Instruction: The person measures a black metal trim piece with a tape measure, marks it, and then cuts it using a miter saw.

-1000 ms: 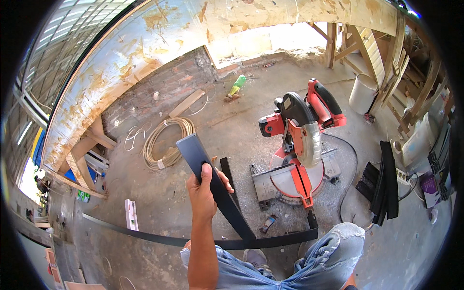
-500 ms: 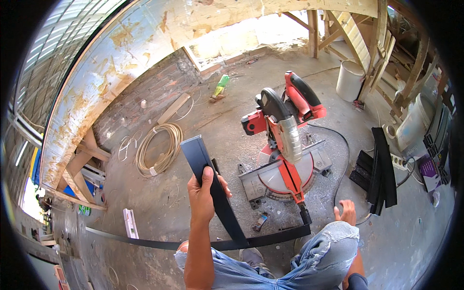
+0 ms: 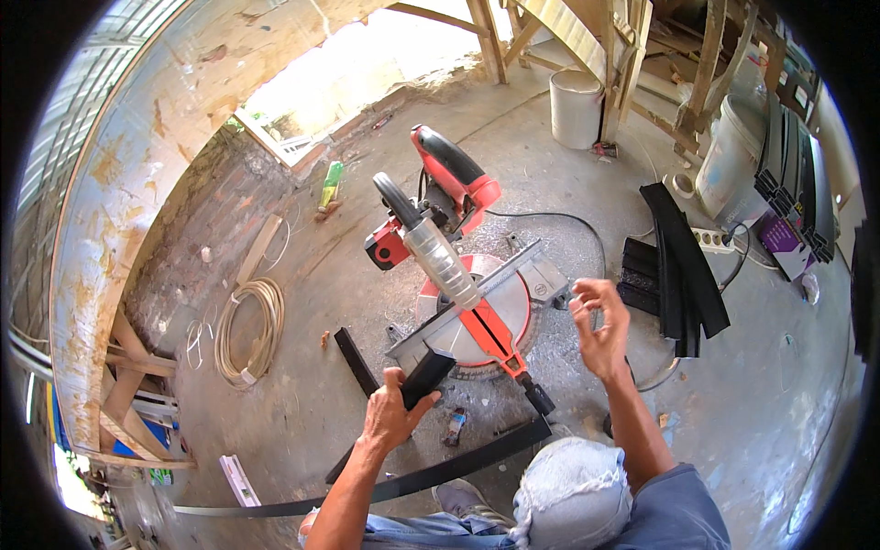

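My left hand [image 3: 392, 414] is closed round a black strip [image 3: 427, 374], whose upper end is by the left side of a red and grey mitre saw [image 3: 495, 330]. Part of the strip is covered by my hand. Raised to the right of the saw, my right hand [image 3: 600, 332] has its fingers loosely bent and apart, with nothing visible in them. A shorter black piece [image 3: 356, 360] lies on the floor left of the saw. In front of the saw runs a long black strip [image 3: 458, 466], past my shoe. A small box-like object [image 3: 455, 426] sits between strip and saw.
Several black pieces [image 3: 676, 266] are piled right of the saw, beside a white power strip [image 3: 710, 240]. The saw's cable [image 3: 568, 218] curves over the floor. A coiled hose [image 3: 249, 332] and a pale level-like bar [image 3: 240, 480] lie left; a white bucket [image 3: 576, 110] stands behind.
My left hand has lowered the black strip from an upraised position toward the saw's left side. My right hand has risen from beside my knee toward the saw. The view has shifted right.
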Motion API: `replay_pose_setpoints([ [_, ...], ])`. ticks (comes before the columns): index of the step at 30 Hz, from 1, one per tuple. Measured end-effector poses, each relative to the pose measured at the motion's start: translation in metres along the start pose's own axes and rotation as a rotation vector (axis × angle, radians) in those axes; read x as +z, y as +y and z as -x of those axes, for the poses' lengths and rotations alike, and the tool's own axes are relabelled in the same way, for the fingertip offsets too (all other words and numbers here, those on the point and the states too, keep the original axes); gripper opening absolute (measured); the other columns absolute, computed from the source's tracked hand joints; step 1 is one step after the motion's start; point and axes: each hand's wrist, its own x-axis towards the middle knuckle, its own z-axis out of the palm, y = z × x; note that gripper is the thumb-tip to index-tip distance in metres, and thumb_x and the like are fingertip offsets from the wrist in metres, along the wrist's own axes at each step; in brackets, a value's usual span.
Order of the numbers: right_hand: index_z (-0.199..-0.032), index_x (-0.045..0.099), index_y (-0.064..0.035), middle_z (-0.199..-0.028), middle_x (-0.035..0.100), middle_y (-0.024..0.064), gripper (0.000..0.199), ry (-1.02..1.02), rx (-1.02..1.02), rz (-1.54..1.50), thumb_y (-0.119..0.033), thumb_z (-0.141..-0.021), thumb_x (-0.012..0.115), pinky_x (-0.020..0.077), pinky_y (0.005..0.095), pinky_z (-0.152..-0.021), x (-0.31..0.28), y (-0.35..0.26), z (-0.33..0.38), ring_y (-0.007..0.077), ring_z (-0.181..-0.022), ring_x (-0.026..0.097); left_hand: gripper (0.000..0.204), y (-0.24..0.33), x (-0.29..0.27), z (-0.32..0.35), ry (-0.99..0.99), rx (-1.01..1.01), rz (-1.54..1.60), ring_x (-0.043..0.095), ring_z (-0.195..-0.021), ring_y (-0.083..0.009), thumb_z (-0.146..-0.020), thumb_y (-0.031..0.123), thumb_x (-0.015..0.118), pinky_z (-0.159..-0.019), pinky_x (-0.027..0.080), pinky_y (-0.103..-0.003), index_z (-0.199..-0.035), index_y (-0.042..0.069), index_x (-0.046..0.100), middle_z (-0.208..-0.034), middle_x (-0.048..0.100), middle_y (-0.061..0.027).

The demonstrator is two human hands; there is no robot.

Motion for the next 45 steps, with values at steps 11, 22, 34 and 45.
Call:
replay_pose_setpoints([
  [11, -0.106, 0.064, -0.0011, -0.099, 0.066, 0.0141, 0.026, -0.61, 0.24, -0.147, -0.024, -0.093, 0.068, 0.0542, 0.0379, -0.08, 0.05, 0.027, 0.078, 0.029, -0.089, 0.069, 0.043, -0.017, -0.098, -0.058, 0.933, -0.339, 0.906, 0.058, -0.052, -0.0182, -0.095, 0.044, 0.066, -0.05, 0.054, -0.034, -0.088, 0.004, 0.052, -0.066, 0.057, -0.0062],
  [22, -0.104, 0.061, 0.0144, -0.09, 0.07, 0.0215, 0.05, -0.543, 1.039, -0.699, -0.035, -0.096, 0.064, 0.0603, 0.0352, -0.063, 0.178, 0.04, 0.098, 0.0257, -0.074, 0.073, 0.063, -0.18, 0.027, -0.031, 1.385, -0.922, 1.663, 0.06, -0.065, -0.0327, -0.086, 0.06, 0.065, -0.068, 0.056, -0.048, -0.087, 0.0, 0.044, -0.073, 0.057, -0.018],
  [34, -0.104, 0.053, 0.0191, -0.088, 0.07, 0.0284, 0.039, -0.577, 1.28, -0.439, -0.019, -0.099, 0.058, 0.0637, 0.0367, -0.056, 0.219, 0.085, 0.065, 0.0321, -0.071, 0.074, 0.065, -0.2, 0.087, -0.044, 1.384, -1.063, 1.618, 0.064, -0.067, -0.0301, -0.096, 0.062, 0.045, -0.076, 0.057, -0.051, -0.123, 0.004, 0.055, -0.09, 0.066, -0.0148],
  [45, -0.089, 0.054, 0.008, -0.076, 0.067, 0.0212, 0.029, -0.399, 1.311, -0.46, -0.019, -0.099, 0.058, 0.0609, 0.0388, -0.046, 0.227, 0.073, 0.062, 0.031, -0.063, 0.073, 0.062, -0.219, 0.105, -0.037, 1.417, -1.141, 1.549, 0.066, -0.085, -0.0319, -0.092, 0.053, 0.057, -0.08, 0.055, -0.055, -0.131, 0.004, 0.054, -0.116, 0.063, -0.0138],
])
